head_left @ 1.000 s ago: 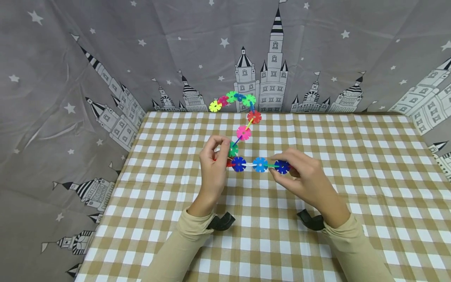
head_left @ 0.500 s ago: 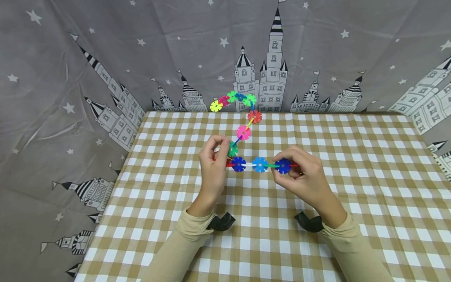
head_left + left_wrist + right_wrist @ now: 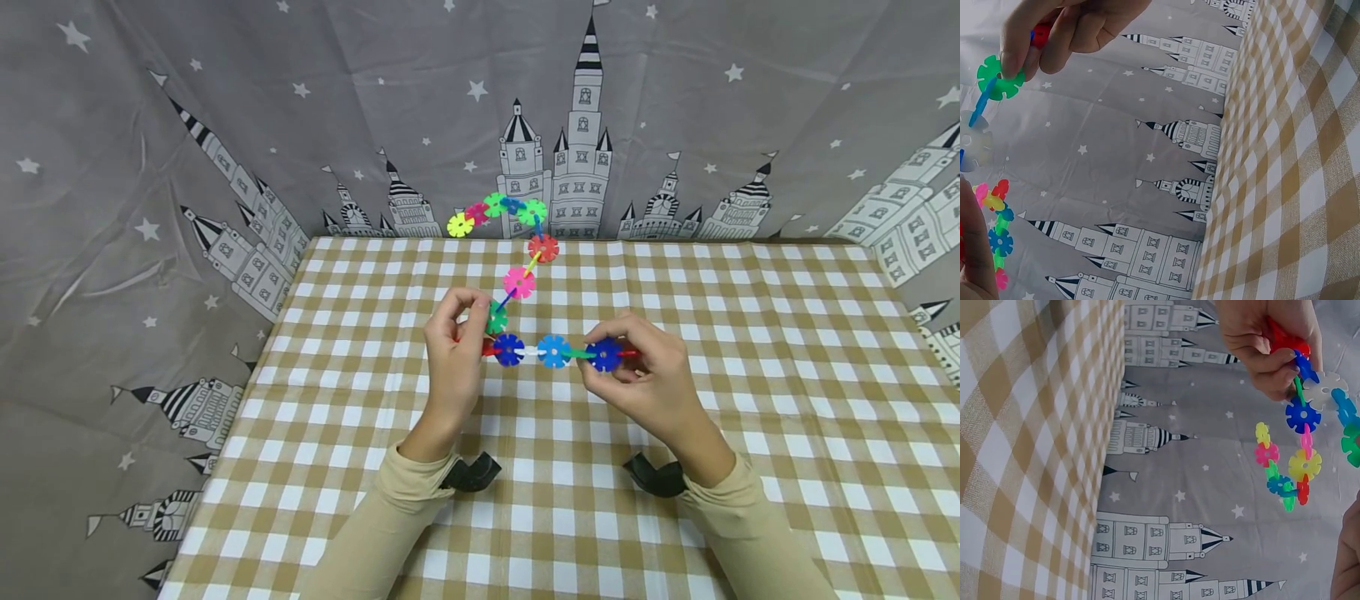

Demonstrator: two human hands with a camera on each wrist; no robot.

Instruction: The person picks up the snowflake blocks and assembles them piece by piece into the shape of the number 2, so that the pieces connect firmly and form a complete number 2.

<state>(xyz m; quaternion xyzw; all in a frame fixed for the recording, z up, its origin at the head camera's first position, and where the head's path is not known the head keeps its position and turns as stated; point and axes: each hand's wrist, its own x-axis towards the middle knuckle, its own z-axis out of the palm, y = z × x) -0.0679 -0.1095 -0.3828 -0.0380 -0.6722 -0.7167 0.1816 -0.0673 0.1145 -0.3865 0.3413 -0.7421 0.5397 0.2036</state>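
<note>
Both hands hold one long chain of notched plastic discs, slotted edge to edge. My left hand (image 3: 453, 358) grips it by a red disc (image 3: 1288, 340) at the bend, beside a green disc (image 3: 496, 317). From there one branch runs right through a dark blue disc (image 3: 508, 350), a white disc (image 3: 1325, 392) and a light blue disc (image 3: 554, 351). My right hand (image 3: 648, 367) pinches a green disc (image 3: 999, 78) there, with another dark blue disc (image 3: 603, 355) and a red disc (image 3: 1040, 35) inside its fingers. The other branch rises past a pink disc (image 3: 519, 283), curving left to a yellow disc (image 3: 461, 225).
A brown-and-white checked cloth (image 3: 360, 350) covers the table below the hands. Behind and to the left hangs a grey curtain (image 3: 420, 75) printed with castles and stars. Black straps (image 3: 471, 472) sit at both sleeve cuffs.
My right hand has shifted its fingers slightly rightward along the branch, exposing more of the dark blue disc and the red disc beyond it. My left hand stays put; the chain barely moves.
</note>
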